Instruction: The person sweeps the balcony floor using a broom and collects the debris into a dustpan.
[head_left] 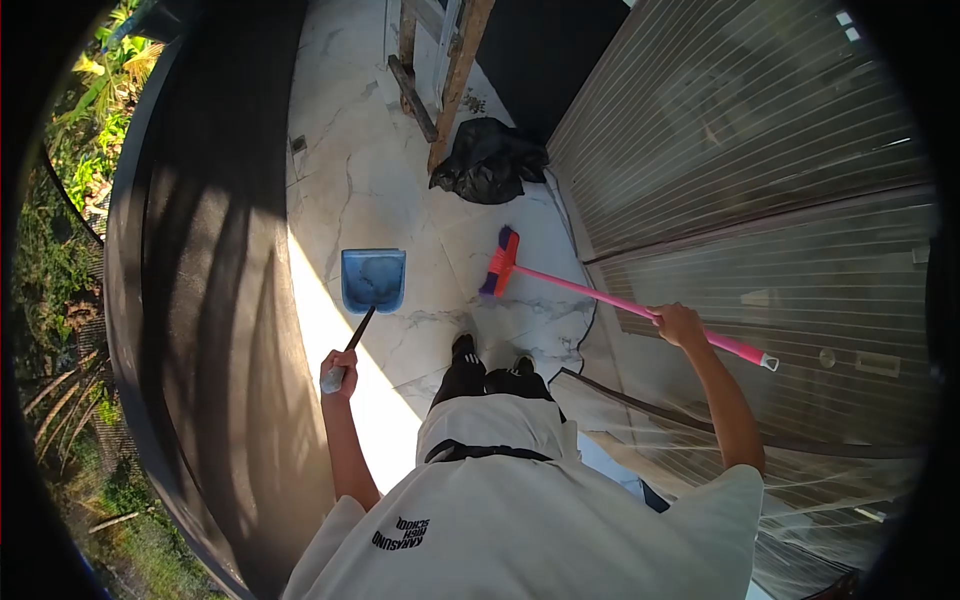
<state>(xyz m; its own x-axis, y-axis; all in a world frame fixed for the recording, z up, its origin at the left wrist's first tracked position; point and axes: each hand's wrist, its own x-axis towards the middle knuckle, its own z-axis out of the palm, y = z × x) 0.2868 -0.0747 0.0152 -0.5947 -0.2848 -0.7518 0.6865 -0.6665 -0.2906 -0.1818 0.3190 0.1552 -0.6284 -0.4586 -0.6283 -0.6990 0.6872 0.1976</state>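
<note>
My left hand is closed around the handle of a long-handled blue dustpan. The pan lies on the pale marbled floor ahead of me, to the left. With its fingers wrapped round the pink pole, my right hand grips a broom. Its red head with dark purple bristles rests on the floor to the right of the dustpan, apart from it. The pole slants back past my hand to a grey hanging loop at its end.
A crumpled black plastic bag lies beyond the broom, beside a wooden frame. Striped glass panels line the right side. A dark low wall runs along the left, with plants outside. My feet stand just behind the broom head.
</note>
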